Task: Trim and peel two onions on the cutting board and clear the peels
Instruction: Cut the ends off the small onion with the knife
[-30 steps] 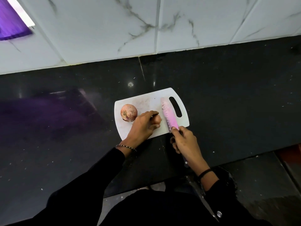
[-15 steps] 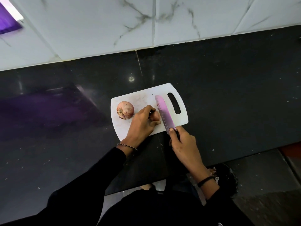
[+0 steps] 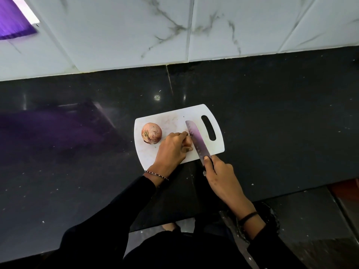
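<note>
Sliding in from the right, the knife (image 3: 197, 141) — right hand (image 3: 219, 175) fingers clamped on its handle — now meets the onion (image 3: 188, 141) gripped by the left hand (image 3: 172, 150) on the board (image 3: 171, 119), so trimming looks about to start; the second onion (image 3: 151, 133) sits nearby.

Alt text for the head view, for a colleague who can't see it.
The left hand holds a mostly hidden onion on the white cutting board on a black counter while the right hand grips a purple knife, blade laid against it. A second, unpeeled onion sits at the board's left end.
</note>
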The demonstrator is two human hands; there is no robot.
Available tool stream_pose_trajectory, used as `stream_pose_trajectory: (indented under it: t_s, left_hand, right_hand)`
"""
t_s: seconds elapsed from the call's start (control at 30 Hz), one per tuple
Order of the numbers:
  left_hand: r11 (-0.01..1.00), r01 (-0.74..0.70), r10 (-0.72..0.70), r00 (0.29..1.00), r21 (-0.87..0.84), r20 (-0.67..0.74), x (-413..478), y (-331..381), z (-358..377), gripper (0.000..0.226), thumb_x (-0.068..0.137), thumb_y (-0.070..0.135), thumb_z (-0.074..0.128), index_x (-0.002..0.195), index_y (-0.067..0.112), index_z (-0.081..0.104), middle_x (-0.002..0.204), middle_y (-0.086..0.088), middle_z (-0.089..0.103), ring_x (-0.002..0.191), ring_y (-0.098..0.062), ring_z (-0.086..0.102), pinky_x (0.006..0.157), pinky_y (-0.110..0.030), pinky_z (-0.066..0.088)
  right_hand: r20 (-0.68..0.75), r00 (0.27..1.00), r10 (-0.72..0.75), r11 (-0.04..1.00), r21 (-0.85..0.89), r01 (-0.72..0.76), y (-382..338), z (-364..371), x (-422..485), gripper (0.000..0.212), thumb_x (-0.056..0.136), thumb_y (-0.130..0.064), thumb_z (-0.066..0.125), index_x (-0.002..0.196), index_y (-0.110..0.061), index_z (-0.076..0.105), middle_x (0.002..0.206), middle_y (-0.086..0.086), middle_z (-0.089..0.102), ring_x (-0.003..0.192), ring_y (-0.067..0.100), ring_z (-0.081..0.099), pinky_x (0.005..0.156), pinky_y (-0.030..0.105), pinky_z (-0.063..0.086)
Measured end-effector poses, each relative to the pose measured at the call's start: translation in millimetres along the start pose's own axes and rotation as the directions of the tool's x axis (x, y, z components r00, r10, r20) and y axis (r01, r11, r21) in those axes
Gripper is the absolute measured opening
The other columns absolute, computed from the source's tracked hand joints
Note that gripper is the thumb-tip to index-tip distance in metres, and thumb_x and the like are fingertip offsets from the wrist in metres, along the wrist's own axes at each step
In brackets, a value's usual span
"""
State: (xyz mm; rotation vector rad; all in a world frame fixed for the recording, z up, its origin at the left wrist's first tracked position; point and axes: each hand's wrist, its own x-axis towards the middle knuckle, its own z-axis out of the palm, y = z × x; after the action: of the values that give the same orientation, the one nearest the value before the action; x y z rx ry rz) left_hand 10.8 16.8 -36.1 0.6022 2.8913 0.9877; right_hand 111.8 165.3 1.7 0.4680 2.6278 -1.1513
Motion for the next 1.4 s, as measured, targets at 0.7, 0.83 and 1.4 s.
stream_pose_trajectory:
  t_s: [0.7, 0.83, 1.4]
  left_hand:
    - [0.999, 0.03, -0.029, 0.999, -0.037, 0.013, -1.0, 3.4, -7.7, 0.025, 0.083, 0.008, 0.073, 0.107, 0.003, 0.07, 0.094, -0.011, 0.065, 0.087, -0.027, 0.06, 0.073, -0.039, 0.052]
    - [0.999, 0.041, -0.04, 0.998, -0.009, 0.049, 2.0, 5.0, -9.4, 0.027, 0.085, 0.007, 0.07, 0.111, 0.002, 0.068, 0.1, -0.013, 0.064, 0.091, -0.029, 0.059, 0.077, -0.042, 0.053]
    - [0.993, 0.037, -0.048, 0.994, 0.108, 0.103, 7.4, 11.0, -7.3, 0.012, 0.081, -0.001, 0.066, 0.092, 0.003, 0.064, 0.099, -0.015, 0.057, 0.085, -0.032, 0.058, 0.062, -0.03, 0.037]
  right_hand:
    - [-0.02, 1.0, 0.003, 0.996, -0.09, -0.005, -5.2, 5.5, -10.1, 0.034, 0.106, -0.045, 0.03, 0.103, -0.021, 0.053, 0.084, 0.005, 0.062, 0.073, 0.022, 0.064, 0.071, 0.047, 0.056]
    - [-0.005, 1.0, -0.002, 0.992, -0.126, 0.001, -6.9, 6.1, -9.2, 0.032, 0.107, -0.042, 0.03, 0.104, -0.019, 0.053, 0.079, 0.004, 0.061, 0.067, 0.02, 0.062, 0.062, 0.041, 0.055]
    - [0.047, 0.996, -0.077, 0.929, -0.36, 0.089, -27.2, 16.9, 15.5, 0.022, 0.109, -0.031, 0.029, 0.111, -0.012, 0.042, 0.085, 0.008, 0.057, 0.071, 0.026, 0.059, 0.06, 0.035, 0.042]
